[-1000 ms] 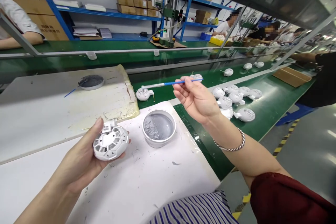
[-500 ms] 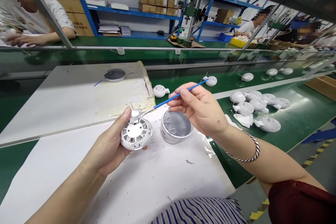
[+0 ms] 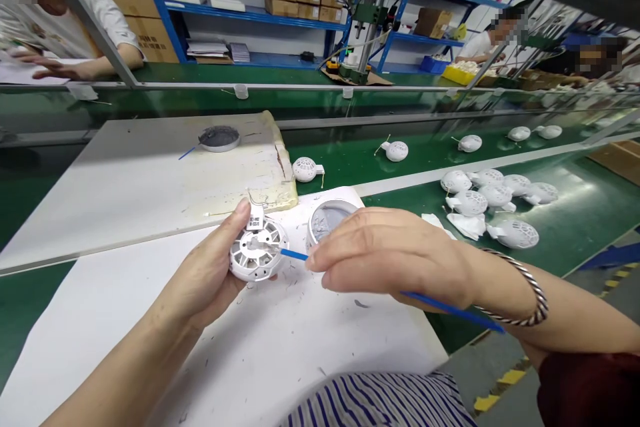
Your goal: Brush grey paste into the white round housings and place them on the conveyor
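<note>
A round white vented plastic housing [image 3: 257,255] rests in my left hand [image 3: 210,273], the thumb along its upper left edge. A small printed label tab and thin wires stick up at its top. My right hand [image 3: 390,250] is closed on a brush [image 3: 294,254] with a blue handle, whose end comes out below the wrist. The brush's tip touches the middle of the housing, where grey paste is smeared. Partly hidden behind my right hand, a white tub [image 3: 327,213] of grey paste stands on the white sheet [image 3: 280,353].
A white board [image 3: 125,173] bears a lid [image 3: 219,138] coated with grey paste. One similar housing [image 3: 306,169] lies beside the board; several more [image 3: 467,203] are grouped on the green bench at right. Across the line sits a co-worker [image 3: 100,20]. A drill press [image 3: 367,20] stands behind.
My right hand has rolled over and lowered, swinging the brush handle down to the right. The brush tip moved from the housing's upper edge to its middle, uncovering the label. The left hand barely moved.
</note>
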A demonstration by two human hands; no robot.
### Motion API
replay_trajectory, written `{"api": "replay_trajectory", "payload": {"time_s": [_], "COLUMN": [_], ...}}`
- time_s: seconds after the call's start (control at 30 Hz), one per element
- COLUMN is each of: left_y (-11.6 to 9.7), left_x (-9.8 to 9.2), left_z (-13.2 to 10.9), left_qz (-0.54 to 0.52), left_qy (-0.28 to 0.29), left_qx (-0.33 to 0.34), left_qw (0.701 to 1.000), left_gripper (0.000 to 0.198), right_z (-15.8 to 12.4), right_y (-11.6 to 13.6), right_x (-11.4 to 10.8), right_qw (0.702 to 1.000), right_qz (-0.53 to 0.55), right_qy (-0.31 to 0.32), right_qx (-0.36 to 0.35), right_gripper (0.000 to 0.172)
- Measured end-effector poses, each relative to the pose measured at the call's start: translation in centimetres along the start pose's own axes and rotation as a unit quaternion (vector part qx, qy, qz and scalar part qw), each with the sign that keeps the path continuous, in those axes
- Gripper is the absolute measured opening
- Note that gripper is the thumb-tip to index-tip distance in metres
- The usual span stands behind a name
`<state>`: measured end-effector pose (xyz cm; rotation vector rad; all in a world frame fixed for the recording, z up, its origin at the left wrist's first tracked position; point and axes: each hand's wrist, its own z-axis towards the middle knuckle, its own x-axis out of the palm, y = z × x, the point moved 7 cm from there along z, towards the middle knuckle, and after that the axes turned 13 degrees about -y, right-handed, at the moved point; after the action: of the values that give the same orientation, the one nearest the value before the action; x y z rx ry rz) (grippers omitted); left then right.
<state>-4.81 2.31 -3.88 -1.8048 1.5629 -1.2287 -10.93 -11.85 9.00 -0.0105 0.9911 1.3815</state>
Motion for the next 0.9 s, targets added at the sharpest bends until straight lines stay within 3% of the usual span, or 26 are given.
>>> {"api": "replay_trajectory", "payload": {"time_s": [0.07, 0.17, 0.23, 0.3, 0.37, 0.43, 0.6, 0.77, 0.9], "left_y": [0.0, 0.0, -0.1, -0.3, -0.3, -0.3, -0.2, -0.4, -0.4], "left_x": [0.1, 0.2, 0.2, 0.2, 0.2, 0.2, 0.2, 0.0, 0.1], "left_z": [0.1, 0.1, 0.0, -0.1, -0.3, -0.4, -0.4, -0.6, -0.6], "left_qz": [0.007, 0.014, 0.011, 0.003, 0.0, 0.001, -0.008, -0.009, 0.001], "left_qy": [-0.002, 0.002, 0.005, 0.006, 0.004, 0.007, 0.014, 0.008, 0.017], "left_qx": [-0.002, -0.003, 0.002, 0.006, 0.006, 0.004, -0.001, 0.002, 0.003], "left_qw": [1.0, 1.0, 1.0, 1.0, 1.0, 1.0, 1.0, 1.0, 1.0], "left_gripper": [0.047, 0.046, 0.043, 0.038, 0.036, 0.036, 0.037, 0.038, 0.042], "right_z": [0.3, 0.5, 0.4, 0.0, -0.6, -1.0, -0.9, -1.1, -0.5], "right_y": [0.4, 0.9, 1.1, 0.7, -0.3, -1.1, -1.3, -1.7, -1.2], "right_x": [-0.4, -1.2, -2.0, -3.0, -3.4, -3.0, -1.5, -1.5, -0.8], "right_qw": [0.999, 0.999, 0.999, 0.989, 0.972, 0.96, 0.945, 0.937, 0.974], "right_qz": [-0.025, -0.045, -0.024, 0.029, 0.067, 0.102, 0.209, 0.209, 0.151], "right_qy": [0.027, 0.016, -0.039, -0.142, -0.224, -0.254, -0.235, -0.257, -0.152], "right_qx": [0.007, -0.006, -0.023, -0.019, 0.029, 0.067, 0.092, 0.109, 0.08], "right_gripper": [0.02, 0.021, 0.026, 0.032, 0.032, 0.028, 0.031, 0.029, 0.024]}}
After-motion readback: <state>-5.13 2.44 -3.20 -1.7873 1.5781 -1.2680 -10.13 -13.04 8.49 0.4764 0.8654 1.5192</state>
